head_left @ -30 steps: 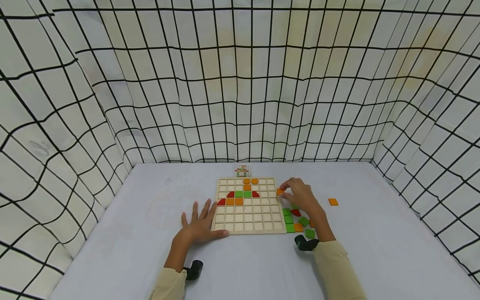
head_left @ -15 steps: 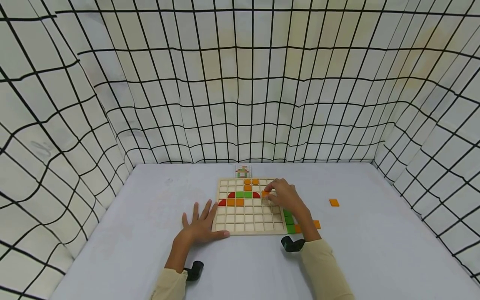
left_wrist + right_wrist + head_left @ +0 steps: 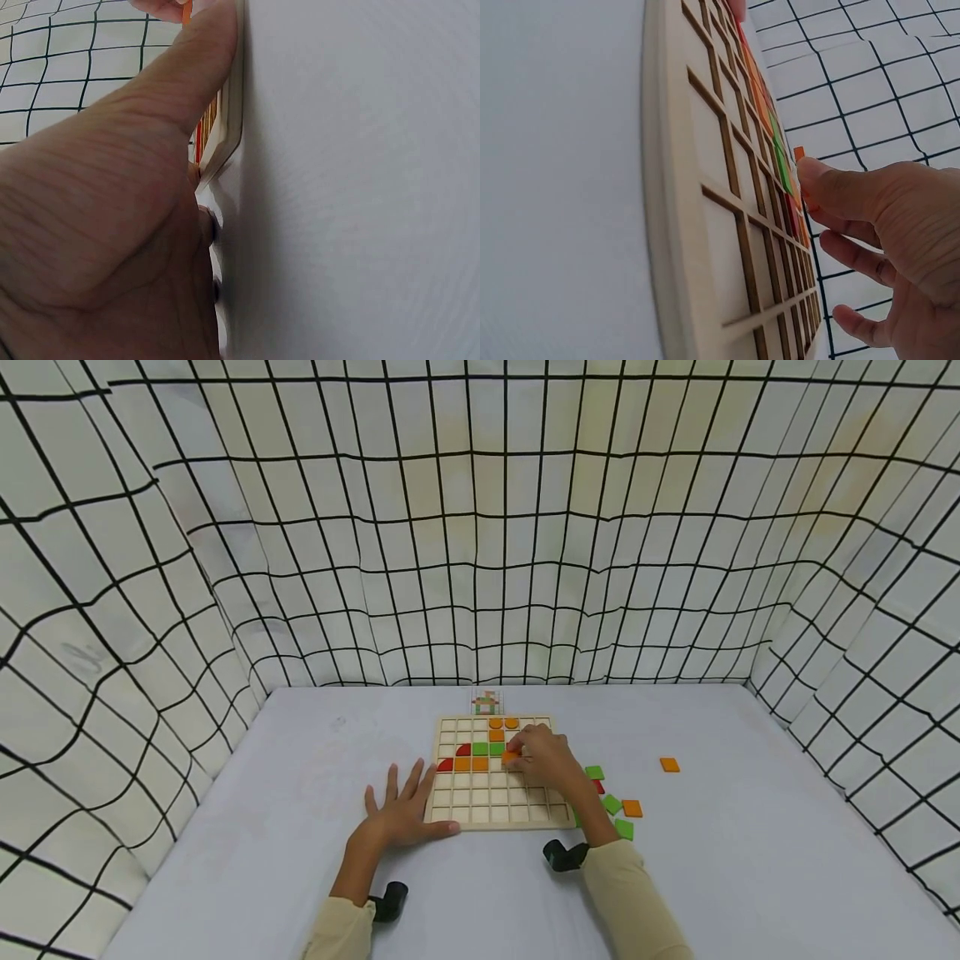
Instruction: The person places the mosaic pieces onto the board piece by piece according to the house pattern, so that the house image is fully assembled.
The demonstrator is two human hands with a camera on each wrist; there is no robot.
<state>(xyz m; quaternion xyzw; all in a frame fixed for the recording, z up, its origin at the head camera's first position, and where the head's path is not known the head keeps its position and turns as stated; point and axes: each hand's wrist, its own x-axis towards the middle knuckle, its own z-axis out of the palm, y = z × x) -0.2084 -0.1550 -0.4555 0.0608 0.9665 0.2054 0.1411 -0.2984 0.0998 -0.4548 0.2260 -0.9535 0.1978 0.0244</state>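
A wooden grid board (image 3: 517, 815) lies on the white table, some of its cells filled with orange, green and red tiles. My right hand (image 3: 549, 758) is over the board's right half and pinches an orange square tile (image 3: 509, 757) between thumb and fingers. In the right wrist view that orange tile (image 3: 799, 153) shows edge-on at the thumb tip, raised above the board. My left hand (image 3: 401, 814) rests with spread fingers at the board's left side, its thumb on the front left corner. The left wrist view shows the thumb (image 3: 180, 79) lying along the board's edge.
Loose green tiles (image 3: 612, 804), an orange tile (image 3: 632, 808) and a partly covered red piece lie right of the board. Another orange tile (image 3: 670, 765) lies farther right. A small pattern card (image 3: 487, 702) sits behind the board. Black netting (image 3: 517, 535) stands around the table.
My right hand has moved left from the board's right edge to over its filled rows, carrying the orange tile. Loose tiles at the right are uncovered again. My left hand has stayed put.
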